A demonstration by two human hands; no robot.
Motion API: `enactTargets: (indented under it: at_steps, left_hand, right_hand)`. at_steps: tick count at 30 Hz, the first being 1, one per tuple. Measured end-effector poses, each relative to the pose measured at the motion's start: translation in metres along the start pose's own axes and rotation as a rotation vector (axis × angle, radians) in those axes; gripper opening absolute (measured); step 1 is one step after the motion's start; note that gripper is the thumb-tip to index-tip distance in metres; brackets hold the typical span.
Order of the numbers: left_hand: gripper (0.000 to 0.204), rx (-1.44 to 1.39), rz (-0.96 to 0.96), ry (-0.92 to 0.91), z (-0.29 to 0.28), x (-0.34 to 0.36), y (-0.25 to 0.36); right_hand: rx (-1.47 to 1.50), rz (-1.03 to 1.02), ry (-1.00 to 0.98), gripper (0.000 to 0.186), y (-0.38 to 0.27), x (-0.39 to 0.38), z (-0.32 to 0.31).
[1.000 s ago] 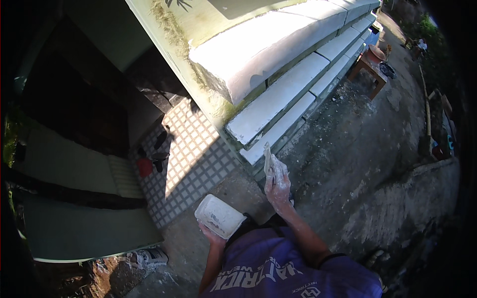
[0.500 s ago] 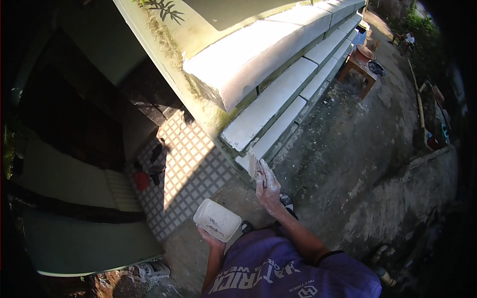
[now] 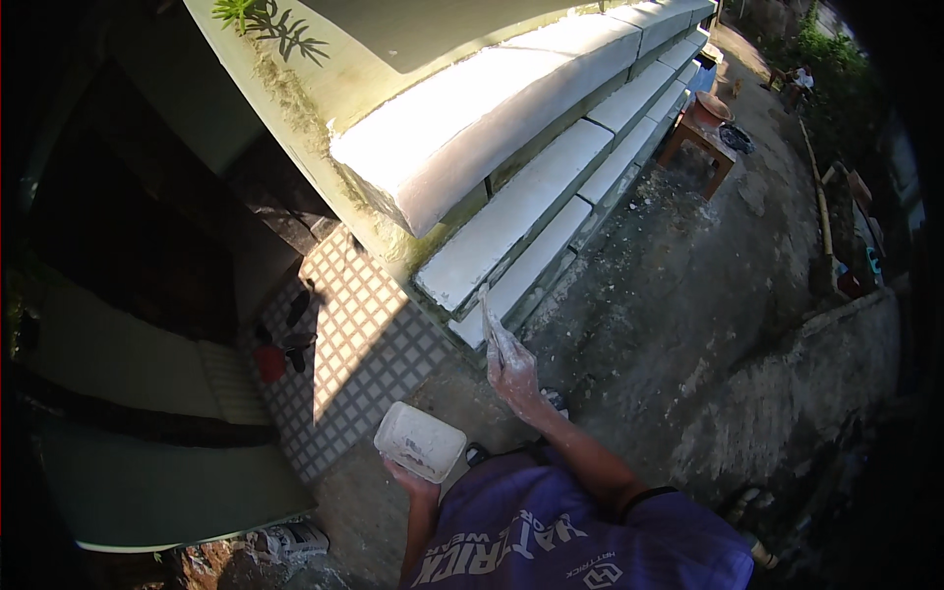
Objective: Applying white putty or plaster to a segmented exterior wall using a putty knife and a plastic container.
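My left hand [image 3: 413,483] grips a white rectangular tub [image 3: 421,441] from below, near my waist. Greyish-white paste is smeared over its inside. In my right hand [image 3: 513,374], whitened with the same material, is a thin flat putty knife [image 3: 489,313], seen nearly edge-on. Its tip is at the near end of the pale stepped blocks [image 3: 531,258], by the joint between the lowest two courses. Whether the blade touches the block I cannot tell. Above them, a wider white rounded ledge [image 3: 433,162] runs along the wall.
A small wooden table [image 3: 700,147] bearing a reddish basin [image 3: 710,110] stands beyond the blocks on the right. Patterned floor tiles [image 3: 359,320] with dark footwear [image 3: 298,339] lie left. A bamboo pole [image 3: 818,192] and a low concrete wall [image 3: 787,383] are on the right.
My right hand has turned the putty knife from showing its flat face to nearly edge-on, and its tip has moved up the blocks. The tub stays in my left hand. The whole view has shifted slightly.
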State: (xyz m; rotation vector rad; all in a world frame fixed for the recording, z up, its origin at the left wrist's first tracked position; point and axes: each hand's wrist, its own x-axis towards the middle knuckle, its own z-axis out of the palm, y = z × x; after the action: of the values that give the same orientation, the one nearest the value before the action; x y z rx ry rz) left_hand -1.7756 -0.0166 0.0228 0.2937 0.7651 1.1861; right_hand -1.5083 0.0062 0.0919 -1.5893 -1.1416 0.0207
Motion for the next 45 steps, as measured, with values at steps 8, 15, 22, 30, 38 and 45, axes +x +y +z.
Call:
enactTargets:
  at_steps: [8, 15, 22, 30, 38, 45]
  left_hand:
    - [0.068, 0.043, -0.032, 0.066, 0.004, -0.002, -0.005]
    - [0.068, 0.063, 0.014, 0.079, -0.002, 0.002, -0.013]
    - [0.065, 0.052, 0.0, 0.104, 0.008, -0.001, -0.01]
    - [0.065, 0.055, -0.01, 0.09, 0.011, 0.0, -0.011]
    - [0.063, 0.059, -0.015, 0.055, 0.009, 0.0, -0.012]
    - [0.063, 0.009, 0.0, 0.029, 0.012, 0.0, -0.008]
  right_hand:
    - [-0.217, 0.031, 0.191, 0.039, 0.042, 0.045, -0.025]
    - [-0.125, -0.106, -0.045, 0.036, 0.02, 0.009, 0.004]
    - [-0.066, -0.189, 0.054, 0.035, 0.03, 0.004, -0.032]
    - [-0.117, 0.237, 0.052, 0.043, 0.039, 0.044, -0.001]
    - [0.106, 0.049, -0.058, 0.041, 0.018, -0.015, -0.004]
    - [-0.11, 0.098, 0.283, 0.039, 0.055, 0.05, -0.038]
